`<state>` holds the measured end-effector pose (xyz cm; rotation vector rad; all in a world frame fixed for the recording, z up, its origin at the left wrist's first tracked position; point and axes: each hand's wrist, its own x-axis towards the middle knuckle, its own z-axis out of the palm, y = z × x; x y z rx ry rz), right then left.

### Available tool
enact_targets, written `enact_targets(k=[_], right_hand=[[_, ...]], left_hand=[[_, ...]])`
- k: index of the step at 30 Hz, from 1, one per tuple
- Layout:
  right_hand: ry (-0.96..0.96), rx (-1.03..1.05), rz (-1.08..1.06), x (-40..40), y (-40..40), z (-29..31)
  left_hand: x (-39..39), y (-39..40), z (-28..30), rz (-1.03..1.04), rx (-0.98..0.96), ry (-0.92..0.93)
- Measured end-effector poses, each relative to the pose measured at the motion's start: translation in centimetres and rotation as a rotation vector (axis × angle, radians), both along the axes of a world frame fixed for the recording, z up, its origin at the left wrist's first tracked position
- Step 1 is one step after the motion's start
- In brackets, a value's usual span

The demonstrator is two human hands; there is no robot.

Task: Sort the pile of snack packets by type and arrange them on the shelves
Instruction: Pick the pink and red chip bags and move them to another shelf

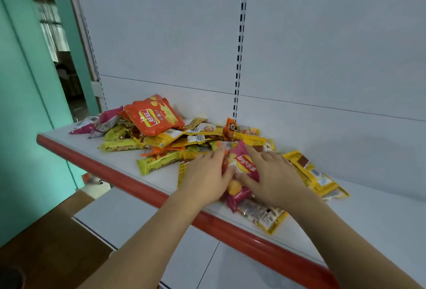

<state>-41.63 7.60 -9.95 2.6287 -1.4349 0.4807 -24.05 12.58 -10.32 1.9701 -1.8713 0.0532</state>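
Observation:
A pile of snack packets (184,141) lies on a white shelf (378,215) with a red front edge. An orange chip bag (153,116) sits on top at the back left. Yellow bar packets (159,162) and flat yellow sachets (320,178) spread around it. A pink Lay's chip bag (244,162) lies at the front of the pile between my hands. My left hand (205,175) touches its left side with fingers nearly straight. My right hand (276,173) lies over its right side, fingers spread.
A lower white shelf (143,217) sticks out beneath. The white back panel has a slotted upright (239,53). Pink and silver packets (96,122) lie at the shelf's left end. A teal wall (20,127) and a doorway stand to the left.

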Motion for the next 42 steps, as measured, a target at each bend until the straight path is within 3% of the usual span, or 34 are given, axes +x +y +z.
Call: enact_targets(k=[8, 15, 21, 25, 36, 42], right_hand=[[-0.221, 0.083, 0.132, 1.0, -1.3, 1.4], [-0.380, -0.285, 0.158, 6.1, -0.3, 2.6], [-0.420, -0.442, 0.068, 16.1, 2.7, 2.1], [-0.501, -0.229, -0.086, 23.1, 4.9, 1.0], [-0.509, -0.259, 0.229, 36.8, 2.1, 0.4], [-0.454, -0.176, 0.124, 43.4, -1.8, 0.7]], left_hand=[[3.4, -4.0, 1.3, -0.247, 0.082, 0.166], [9.1, -3.0, 2.5, -0.416, -0.028, 0.382], [17.8, -0.4, 2.7, -0.371, -0.219, 0.524], [24.0, 1.7, 2.2, -0.303, -0.243, 0.615], [36.5, 0.7, 1.7, -0.165, -0.195, 0.663], [44.2, -1.0, 2.0, 0.041, -0.225, 0.721]])
